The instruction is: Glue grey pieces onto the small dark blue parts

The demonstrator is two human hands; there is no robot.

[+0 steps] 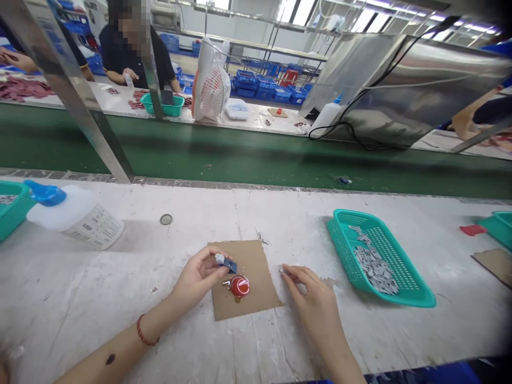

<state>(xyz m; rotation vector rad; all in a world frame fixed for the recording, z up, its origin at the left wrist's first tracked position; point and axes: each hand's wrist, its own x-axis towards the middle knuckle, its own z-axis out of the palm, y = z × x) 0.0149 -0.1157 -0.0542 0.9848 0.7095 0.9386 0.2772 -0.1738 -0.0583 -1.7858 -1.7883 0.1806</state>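
Note:
My left hand is closed, pinching a small dark blue piece with a whitish bit at its end. It hovers over a square of brown cardboard. On that cardboard, just below the blue piece, sits a small red, glossy round cap-like container, perhaps holding liquid. To the right of the cardboard, the thumb and fingertips of my right hand are pinched together around a tiny greyish piece, too small to name. Further right stands a green plastic basket with many small grey pieces inside.
A white bottle with a blue cap stands at left, near a bottle cap. Other green baskets sit at both table edges. Beyond the table runs a green conveyor belt with metal posts. Across it, a person works.

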